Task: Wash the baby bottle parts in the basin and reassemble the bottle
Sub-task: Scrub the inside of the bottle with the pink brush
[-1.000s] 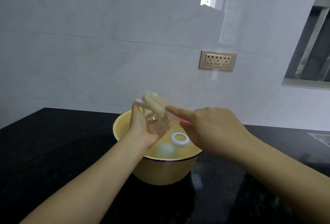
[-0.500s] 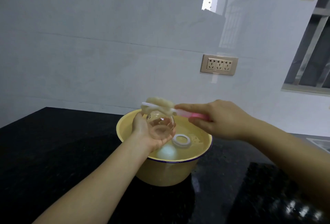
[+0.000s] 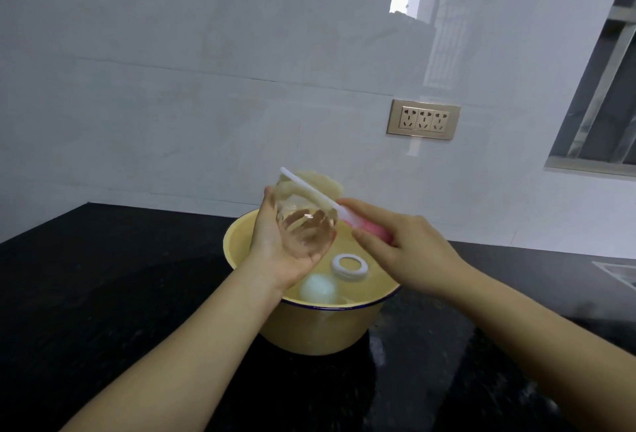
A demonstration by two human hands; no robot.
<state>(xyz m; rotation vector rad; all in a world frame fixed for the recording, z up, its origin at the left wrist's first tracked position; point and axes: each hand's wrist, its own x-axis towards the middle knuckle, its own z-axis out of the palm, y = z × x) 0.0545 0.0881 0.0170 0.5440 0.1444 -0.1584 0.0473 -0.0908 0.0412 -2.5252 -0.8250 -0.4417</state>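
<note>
Head view: the left grip (image 3: pixel 285 254) curls its fingers round the clear glass bottle body (image 3: pixel 303 225), held above the yellow enamel basin (image 3: pixel 309 331) near the black worktop's (image 3: pixel 103 294) back edge. The right grip (image 3: pixel 406 245) pinches the pink-handled sponge brush (image 3: pixel 321 198), whose stem lies across the bottle's top. A white screw ring (image 3: pixel 350 266) and a white domed cap (image 3: pixel 317 288) lie in the basin's water.

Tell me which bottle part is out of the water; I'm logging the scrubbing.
The clear bottle body, held in the left hand; white ring and pale round piece sit in the basin.
</note>
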